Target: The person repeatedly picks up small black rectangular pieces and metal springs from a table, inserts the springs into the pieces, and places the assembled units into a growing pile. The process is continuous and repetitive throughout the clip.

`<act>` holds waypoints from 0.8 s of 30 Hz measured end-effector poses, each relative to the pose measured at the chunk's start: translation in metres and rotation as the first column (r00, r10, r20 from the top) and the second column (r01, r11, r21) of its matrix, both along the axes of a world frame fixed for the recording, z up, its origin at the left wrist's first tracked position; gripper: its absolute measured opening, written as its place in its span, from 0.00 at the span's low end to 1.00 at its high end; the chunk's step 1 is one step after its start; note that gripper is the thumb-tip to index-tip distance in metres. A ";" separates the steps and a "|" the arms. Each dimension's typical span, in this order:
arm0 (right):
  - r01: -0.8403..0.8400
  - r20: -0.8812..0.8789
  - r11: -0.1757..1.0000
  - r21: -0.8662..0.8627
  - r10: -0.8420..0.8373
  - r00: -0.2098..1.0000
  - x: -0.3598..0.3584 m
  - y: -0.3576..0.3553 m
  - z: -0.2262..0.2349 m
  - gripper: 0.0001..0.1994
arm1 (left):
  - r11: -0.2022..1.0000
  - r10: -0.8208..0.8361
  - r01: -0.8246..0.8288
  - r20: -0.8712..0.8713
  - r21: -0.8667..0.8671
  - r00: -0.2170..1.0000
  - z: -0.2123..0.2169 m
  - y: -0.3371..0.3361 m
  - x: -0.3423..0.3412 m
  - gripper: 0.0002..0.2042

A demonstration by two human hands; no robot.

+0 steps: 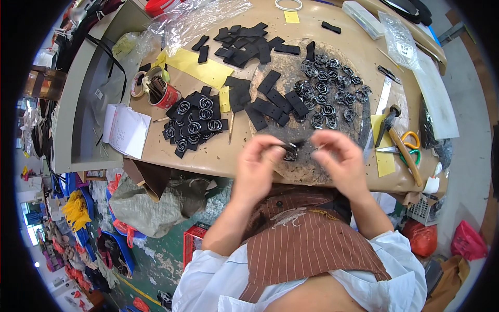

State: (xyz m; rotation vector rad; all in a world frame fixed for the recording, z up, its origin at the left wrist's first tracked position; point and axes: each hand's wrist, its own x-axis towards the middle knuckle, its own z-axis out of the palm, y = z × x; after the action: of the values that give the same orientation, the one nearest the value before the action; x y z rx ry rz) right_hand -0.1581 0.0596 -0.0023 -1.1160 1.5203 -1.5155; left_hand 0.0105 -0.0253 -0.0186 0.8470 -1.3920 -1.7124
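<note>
My left hand (pixel 258 166) pinches a small black strip with a round metal buckle (pixel 291 152) on it, held just above the near edge of the worktable (pixel 218 156). My right hand (pixel 340 158) is close beside it, fingertips curled together near the strip's right end; whether they grip anything I cannot tell. On the round dark pad (pixel 291 67) beyond my hands lie several loose metal buckles (pixel 330 88) and several plain black strips (pixel 273 104). A heap of strips with buckles fitted (pixel 195 122) lies to the left.
More black strips (pixel 244 44) lie at the back of the table. A red can of tools (pixel 161 93) and tape roll (pixel 138 84) stand left; a hammer (pixel 400 140) and scissors (pixel 410 148) lie right. Papers (pixel 125 130), plastic bags (pixel 197 18), floor clutter at left.
</note>
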 end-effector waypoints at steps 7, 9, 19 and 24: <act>0.419 -0.697 0.902 0.102 -0.236 0.678 -0.094 -0.016 -0.026 0.09 | 0.674 0.648 -0.350 0.293 -0.651 0.703 -0.010 -0.119 0.080 0.13; 0.381 -0.700 0.917 0.117 -0.195 0.687 -0.095 -0.019 -0.030 0.09 | 0.413 0.805 -0.214 0.245 -0.885 0.540 0.003 -0.119 0.074 0.16; -0.026 -0.331 1.000 0.016 0.030 0.943 -0.012 -0.007 0.014 0.11 | 0.923 -0.175 0.254 -0.271 0.289 0.947 -0.004 0.018 -0.033 0.13; -0.327 -0.452 0.945 -0.012 0.286 0.845 -0.022 -0.002 0.031 0.17 | 0.879 -0.229 0.305 -0.237 0.367 0.944 0.002 0.014 -0.018 0.09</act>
State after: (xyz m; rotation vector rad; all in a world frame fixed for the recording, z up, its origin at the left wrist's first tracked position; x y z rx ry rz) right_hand -0.1800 0.0579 0.0292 -1.7628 1.4746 -1.1626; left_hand -0.0076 -0.0115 -0.0164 0.7027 -1.0849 -2.2825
